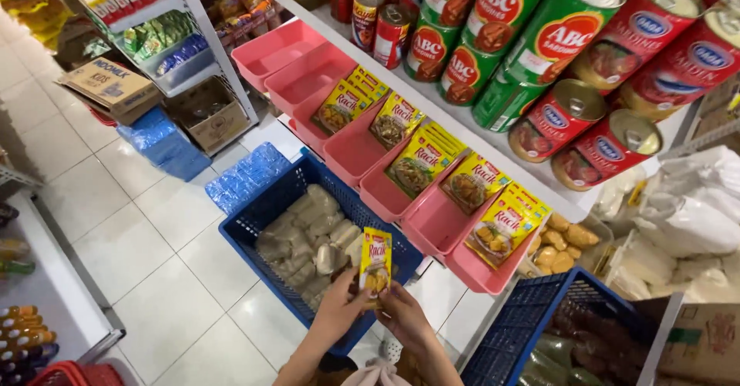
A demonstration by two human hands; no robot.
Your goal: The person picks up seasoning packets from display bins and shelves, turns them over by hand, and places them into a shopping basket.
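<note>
A small yellow seasoning sachet [376,261] stands upright between my two hands low in the head view. My left hand [340,309] pinches its lower left edge and my right hand [403,315] grips its lower right corner. Just above and to the right runs a row of pink plastic bins [351,151] hung under a shelf, and several hold the same kind of yellow sachets [420,162]. Directly behind the held sachet sits a blue plastic crate [254,235] on the floor, filled with pale wrapped packs.
Large red and green cans [570,43] lie stacked on the white shelf above the bins. A second blue crate [539,316] sits at the lower right, white sacks [686,216] beside it. Cardboard boxes [116,85] and blue-wrapped bundles [166,143] rest on the white tiled floor at left.
</note>
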